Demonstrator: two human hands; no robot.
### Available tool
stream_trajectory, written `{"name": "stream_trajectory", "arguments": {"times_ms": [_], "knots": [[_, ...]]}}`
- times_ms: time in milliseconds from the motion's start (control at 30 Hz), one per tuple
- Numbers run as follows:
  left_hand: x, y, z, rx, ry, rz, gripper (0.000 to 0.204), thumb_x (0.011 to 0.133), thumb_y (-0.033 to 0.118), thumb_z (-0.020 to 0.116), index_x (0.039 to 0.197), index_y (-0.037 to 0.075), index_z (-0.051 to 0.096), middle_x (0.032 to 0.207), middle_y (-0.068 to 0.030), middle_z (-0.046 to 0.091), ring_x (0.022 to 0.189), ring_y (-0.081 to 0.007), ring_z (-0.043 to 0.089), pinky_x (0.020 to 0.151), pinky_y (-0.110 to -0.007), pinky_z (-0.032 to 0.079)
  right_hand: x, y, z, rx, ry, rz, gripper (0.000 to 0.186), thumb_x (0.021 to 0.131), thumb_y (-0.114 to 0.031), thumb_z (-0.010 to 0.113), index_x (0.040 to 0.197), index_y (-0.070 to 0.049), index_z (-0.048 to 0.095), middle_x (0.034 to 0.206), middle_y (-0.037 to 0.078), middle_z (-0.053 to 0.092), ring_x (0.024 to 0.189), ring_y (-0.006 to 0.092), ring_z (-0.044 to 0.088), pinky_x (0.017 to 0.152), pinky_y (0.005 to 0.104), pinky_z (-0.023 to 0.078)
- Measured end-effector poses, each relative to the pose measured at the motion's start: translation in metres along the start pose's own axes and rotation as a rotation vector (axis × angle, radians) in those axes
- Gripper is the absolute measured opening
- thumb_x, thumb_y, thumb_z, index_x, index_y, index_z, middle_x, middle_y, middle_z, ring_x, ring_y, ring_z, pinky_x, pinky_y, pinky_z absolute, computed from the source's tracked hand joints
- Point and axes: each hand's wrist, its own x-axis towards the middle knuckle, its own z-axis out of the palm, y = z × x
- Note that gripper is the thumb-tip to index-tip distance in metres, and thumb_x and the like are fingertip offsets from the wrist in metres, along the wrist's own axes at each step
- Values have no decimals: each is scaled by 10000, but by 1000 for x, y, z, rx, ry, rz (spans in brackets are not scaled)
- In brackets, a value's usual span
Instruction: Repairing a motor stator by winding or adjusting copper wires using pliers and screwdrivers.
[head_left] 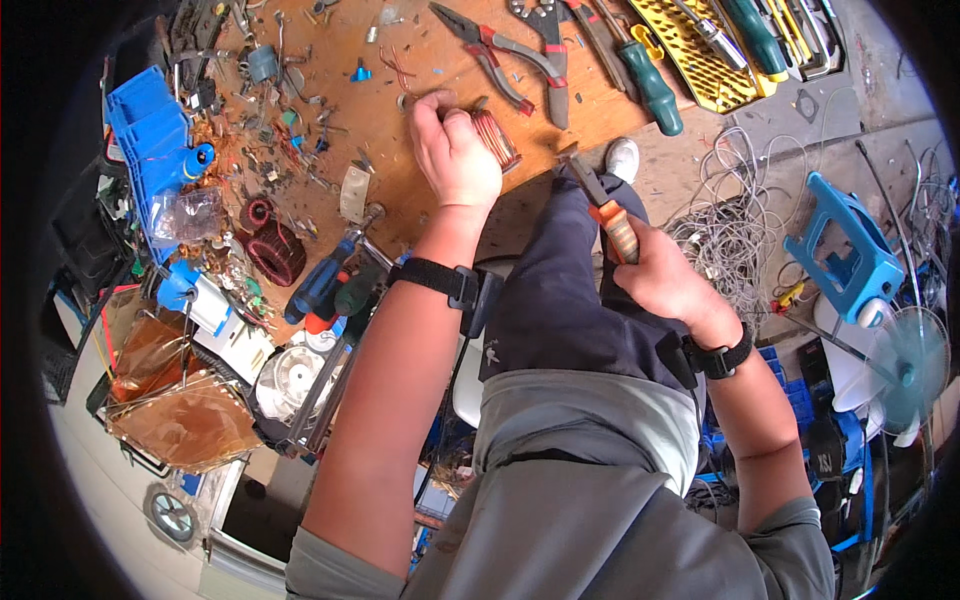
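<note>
My left hand (pixel 455 160) is closed on a copper-wound coil (pixel 497 140) at the front edge of the wooden bench (pixel 385 140). My right hand (pixel 655 272) grips the orange striped handle of a metal tool (pixel 585 180), whose head is raised to the right of the coil, apart from it. Red-handled pliers (pixel 505 65) lie beyond the coil, with a second plier-like tool (pixel 555 75) and a green-handled screwdriver (pixel 655 90) to their right. Thin copper wires (pixel 398 68) lie above my left hand.
A yellow tool tray (pixel 690 55) sits at the back right. Metal scraps, dark red windings (pixel 270 245), blue bins (pixel 145 120) and drivers (pixel 320 285) crowd the left. On the right are tangled grey cables (pixel 730 230), a blue plastic stool (pixel 840 260) and a fan (pixel 905 365).
</note>
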Motion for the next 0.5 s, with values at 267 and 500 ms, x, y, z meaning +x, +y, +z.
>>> {"name": "stream_trajectory", "arguments": {"times_ms": [267,500], "knots": [[0,6,1,175,31,45,334,880,283,447,1053,30,579,1096,-206,591,1076,-406,541,934,-512,407,-33,-35,-11,383,-18,223,422,750,-19,574,1166,41,529,821,71,627,706,162,604,628,304,488],[-4,15,-3,270,-4,-65,336,904,339,459,1085,91,596,1123,-163,594,1093,-382,549,912,-527,408,-65,-76,-19,-147,468,111,621,734,-141,602,1326,10,491,901,232,654,893,381,662,830,422,499]]}}
